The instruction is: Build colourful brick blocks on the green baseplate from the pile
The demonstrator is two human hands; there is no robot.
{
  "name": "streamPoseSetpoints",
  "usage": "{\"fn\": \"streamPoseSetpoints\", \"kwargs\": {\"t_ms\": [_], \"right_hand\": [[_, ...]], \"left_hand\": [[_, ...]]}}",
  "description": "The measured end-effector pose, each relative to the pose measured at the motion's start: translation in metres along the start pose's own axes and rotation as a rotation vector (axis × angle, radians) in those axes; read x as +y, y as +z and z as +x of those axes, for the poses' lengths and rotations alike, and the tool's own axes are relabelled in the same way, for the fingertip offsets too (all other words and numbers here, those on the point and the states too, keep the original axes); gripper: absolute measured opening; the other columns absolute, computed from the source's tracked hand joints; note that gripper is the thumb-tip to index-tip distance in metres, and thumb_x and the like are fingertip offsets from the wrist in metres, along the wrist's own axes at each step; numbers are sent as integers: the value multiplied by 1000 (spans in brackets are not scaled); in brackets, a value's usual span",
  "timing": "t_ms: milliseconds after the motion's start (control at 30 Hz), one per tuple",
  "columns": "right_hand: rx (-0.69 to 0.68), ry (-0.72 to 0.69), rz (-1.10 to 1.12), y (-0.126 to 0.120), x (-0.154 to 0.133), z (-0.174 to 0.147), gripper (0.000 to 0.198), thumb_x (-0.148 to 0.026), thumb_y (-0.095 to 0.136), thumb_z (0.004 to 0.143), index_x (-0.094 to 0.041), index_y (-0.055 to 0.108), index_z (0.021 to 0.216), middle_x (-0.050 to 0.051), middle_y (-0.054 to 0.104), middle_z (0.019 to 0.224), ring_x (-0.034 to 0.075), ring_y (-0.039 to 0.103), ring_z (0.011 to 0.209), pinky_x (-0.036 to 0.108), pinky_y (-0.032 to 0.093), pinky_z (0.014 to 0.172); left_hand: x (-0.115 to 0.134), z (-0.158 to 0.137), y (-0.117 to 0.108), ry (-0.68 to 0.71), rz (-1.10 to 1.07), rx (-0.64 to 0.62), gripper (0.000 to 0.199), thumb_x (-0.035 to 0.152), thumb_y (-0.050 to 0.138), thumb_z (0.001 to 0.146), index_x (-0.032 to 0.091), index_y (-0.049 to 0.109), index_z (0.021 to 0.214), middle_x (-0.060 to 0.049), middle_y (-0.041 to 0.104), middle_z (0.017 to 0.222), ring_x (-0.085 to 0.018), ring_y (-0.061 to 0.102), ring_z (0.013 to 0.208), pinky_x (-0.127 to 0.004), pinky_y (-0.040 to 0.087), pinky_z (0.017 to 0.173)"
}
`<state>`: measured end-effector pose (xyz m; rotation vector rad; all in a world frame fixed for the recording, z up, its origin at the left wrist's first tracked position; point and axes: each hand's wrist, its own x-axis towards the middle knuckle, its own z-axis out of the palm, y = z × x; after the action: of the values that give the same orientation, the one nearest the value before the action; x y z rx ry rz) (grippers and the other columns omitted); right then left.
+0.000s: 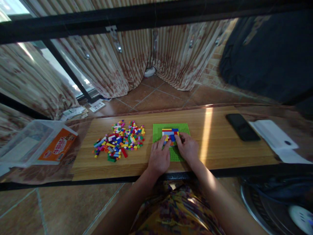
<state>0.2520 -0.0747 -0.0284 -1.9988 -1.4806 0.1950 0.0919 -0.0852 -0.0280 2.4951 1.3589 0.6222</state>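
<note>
A green studded baseplate [158,128] lies on the wooden board. On it sits a low build of toy bricks [168,133] in blue, red, yellow, white and light blue. My left hand [159,159] rests over the baseplate's left side, its fingers closed against the near left part of the build. From the right, my right hand [188,148] grips the build's right edge with thumb and fingers. Part of the build's near side is hidden under my fingers. Any single small brick between them is too small to make out.
Loose coloured bricks [121,140] lie in a spread pile left of the baseplate. A clear plastic box [26,140] with an orange label stands at far left. To the right are a dark phone [242,126] and white papers [275,135]. The wooden board [217,150] ends near my body.
</note>
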Motion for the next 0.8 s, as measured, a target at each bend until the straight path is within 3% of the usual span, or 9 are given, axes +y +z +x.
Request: {"fn": "streamPoseSetpoints", "kwargs": {"t_ms": [800], "right_hand": [[1,-6,-7,0,1,0,63,-67,34,95,-17,71,103,10,74,88,20,64,69,29,37,60]], "left_hand": [[-2,-1,2,8,-67,35,47,16,48,89,19,53,136,-13,42,151,-28,50,124,-48,43,106]]}}
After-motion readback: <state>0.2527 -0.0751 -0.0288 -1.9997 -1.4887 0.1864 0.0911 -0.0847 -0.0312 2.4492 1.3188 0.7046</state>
